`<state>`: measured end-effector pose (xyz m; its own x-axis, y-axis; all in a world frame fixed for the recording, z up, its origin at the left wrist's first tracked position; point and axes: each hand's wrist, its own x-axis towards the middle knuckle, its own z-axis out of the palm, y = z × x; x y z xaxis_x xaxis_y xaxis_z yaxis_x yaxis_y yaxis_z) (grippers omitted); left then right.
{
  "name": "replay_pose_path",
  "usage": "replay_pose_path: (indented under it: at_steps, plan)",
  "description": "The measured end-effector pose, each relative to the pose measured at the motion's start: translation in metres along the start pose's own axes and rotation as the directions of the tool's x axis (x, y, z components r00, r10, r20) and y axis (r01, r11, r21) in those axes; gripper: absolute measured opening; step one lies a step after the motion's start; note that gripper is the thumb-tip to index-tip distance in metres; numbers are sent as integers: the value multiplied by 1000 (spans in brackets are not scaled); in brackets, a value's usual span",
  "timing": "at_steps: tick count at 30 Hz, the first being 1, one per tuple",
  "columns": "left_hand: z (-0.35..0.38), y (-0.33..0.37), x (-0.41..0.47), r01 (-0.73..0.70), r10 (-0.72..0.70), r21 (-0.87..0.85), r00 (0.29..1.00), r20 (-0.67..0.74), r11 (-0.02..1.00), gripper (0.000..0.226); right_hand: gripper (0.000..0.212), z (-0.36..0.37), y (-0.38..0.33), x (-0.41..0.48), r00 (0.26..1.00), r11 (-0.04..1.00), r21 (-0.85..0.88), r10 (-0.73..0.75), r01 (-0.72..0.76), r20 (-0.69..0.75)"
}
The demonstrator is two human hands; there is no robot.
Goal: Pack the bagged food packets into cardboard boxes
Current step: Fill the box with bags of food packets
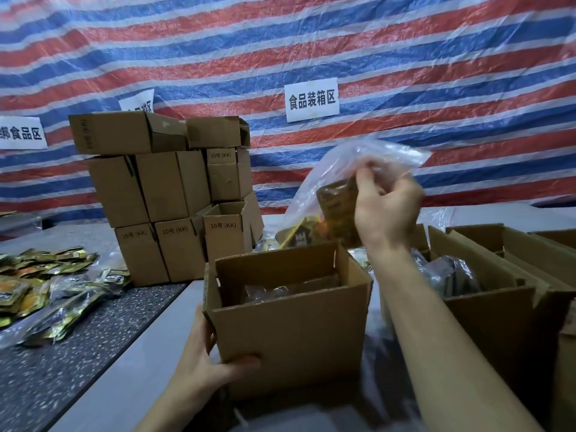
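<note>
An open cardboard box (pixel 293 332) stands on the table in front of me, with a bagged packet lying at its bottom. My left hand (pixel 204 363) grips the box's near left corner, thumb across the front face. My right hand (pixel 385 210) holds a clear plastic bag of food packets (pixel 321 201) in the air just above and behind the box's far rim. The bag hangs tilted, and brown and yellow packets show through it.
A stack of closed cardboard boxes (pixel 168 194) rises at the back left. Loose food packets (pixel 46 291) lie spread on the dark speckled table (pixel 62 369) at left. More open boxes (pixel 498 294), one with a bagged packet inside, stand to the right. A striped tarp hangs behind.
</note>
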<state>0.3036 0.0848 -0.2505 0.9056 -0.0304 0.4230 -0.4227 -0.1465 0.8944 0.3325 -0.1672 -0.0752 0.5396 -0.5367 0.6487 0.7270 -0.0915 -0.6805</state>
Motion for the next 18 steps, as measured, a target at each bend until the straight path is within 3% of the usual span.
replay_pose_path:
  at_steps: [6, 10, 18]
  plan:
    - [6, 9, -5, -36, 35, 30, 999, 30, 999, 88, 13, 5, -41, -5, 972, 968, 208, -95, 140, -214]
    - [6, 14, -6, -40, 39, 39, 999, 28, 998, 99, 8, 15, -40, -10, 979, 961, 271, -2, 59, -206]
    - [8, 19, -6, -49, 47, 58, 998, 33, 997, 87, 38, 29, -34, -24, 954, 934, 356, 135, -33, -267]
